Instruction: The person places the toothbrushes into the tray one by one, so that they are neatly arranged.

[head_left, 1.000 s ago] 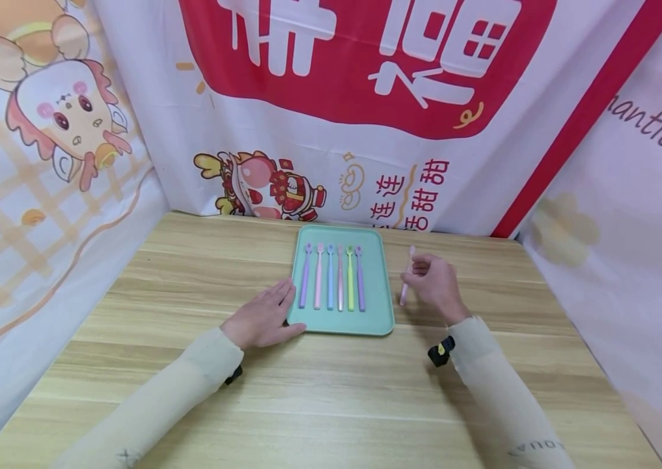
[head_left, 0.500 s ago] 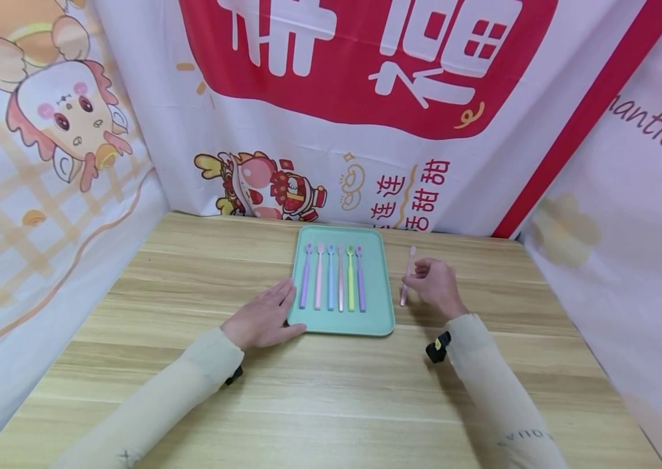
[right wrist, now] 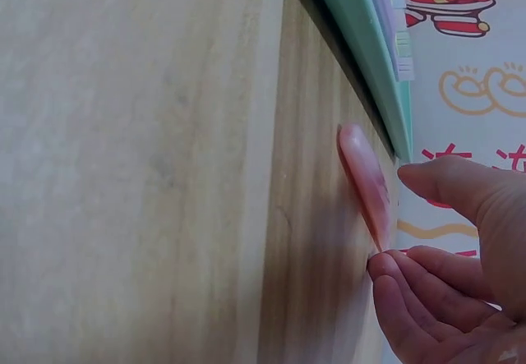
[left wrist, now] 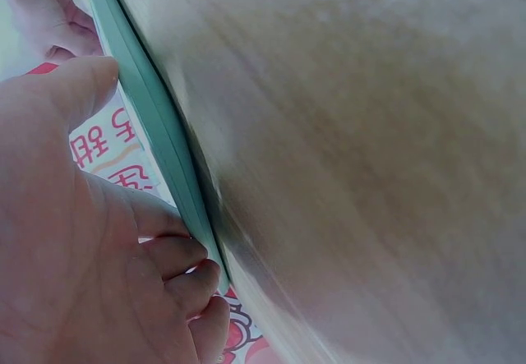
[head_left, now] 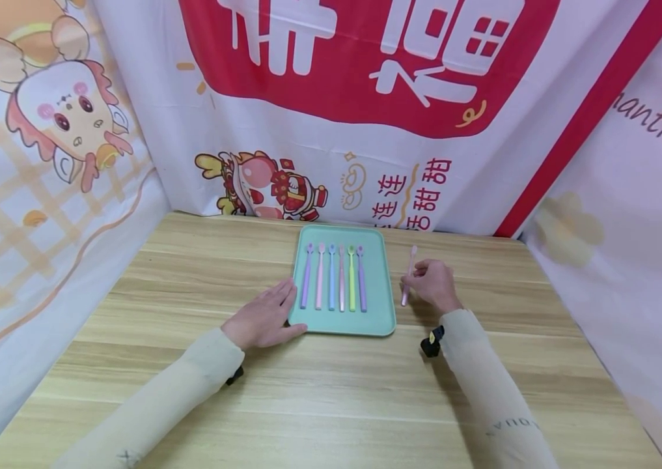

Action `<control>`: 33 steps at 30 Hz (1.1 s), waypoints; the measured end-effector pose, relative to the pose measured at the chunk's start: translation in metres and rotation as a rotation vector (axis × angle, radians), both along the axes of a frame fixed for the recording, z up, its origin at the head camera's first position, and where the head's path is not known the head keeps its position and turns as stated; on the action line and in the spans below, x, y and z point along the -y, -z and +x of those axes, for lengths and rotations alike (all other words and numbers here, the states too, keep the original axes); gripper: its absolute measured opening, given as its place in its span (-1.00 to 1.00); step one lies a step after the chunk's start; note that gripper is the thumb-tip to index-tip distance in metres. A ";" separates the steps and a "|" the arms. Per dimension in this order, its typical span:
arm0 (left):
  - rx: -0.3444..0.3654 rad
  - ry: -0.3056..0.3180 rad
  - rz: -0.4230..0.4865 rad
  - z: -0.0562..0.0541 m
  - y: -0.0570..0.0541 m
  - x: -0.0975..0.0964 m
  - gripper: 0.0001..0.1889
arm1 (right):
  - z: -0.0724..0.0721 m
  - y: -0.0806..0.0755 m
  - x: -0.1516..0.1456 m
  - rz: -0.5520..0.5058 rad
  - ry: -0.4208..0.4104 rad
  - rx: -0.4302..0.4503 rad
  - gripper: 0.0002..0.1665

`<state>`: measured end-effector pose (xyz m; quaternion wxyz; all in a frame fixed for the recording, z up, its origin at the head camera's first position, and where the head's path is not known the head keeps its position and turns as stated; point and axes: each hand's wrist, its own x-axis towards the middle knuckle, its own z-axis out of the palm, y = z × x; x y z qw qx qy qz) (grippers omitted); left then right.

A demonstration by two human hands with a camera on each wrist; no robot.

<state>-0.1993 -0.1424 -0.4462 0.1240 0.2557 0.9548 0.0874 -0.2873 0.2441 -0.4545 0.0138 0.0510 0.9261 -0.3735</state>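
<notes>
A mint-green tray carries several slim pastel toothbrushes in a row, in purple, pink, blue and yellow-green. My left hand rests against the tray's left side; in the left wrist view, thumb and fingers touch its rim. To the right of the tray, a pink toothbrush lies on the table, head end away from me. My right hand is at its right side. In the right wrist view, fingertips touch the toothbrush while the thumb stands apart from it.
A wood-grain table bears the tray near its back edge. Printed cloth hangs behind, with more cloth along the left and right sides. A small black camera sits at my right wrist.
My right wrist and forearm have shifted slightly left, with the hand staying beside the pink toothbrush. The left hand, tray and row of toothbrushes look the same.
</notes>
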 end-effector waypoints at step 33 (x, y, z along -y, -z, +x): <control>-0.005 -0.001 0.005 0.001 -0.002 -0.001 -0.02 | -0.005 0.007 0.001 0.035 0.112 0.043 -0.83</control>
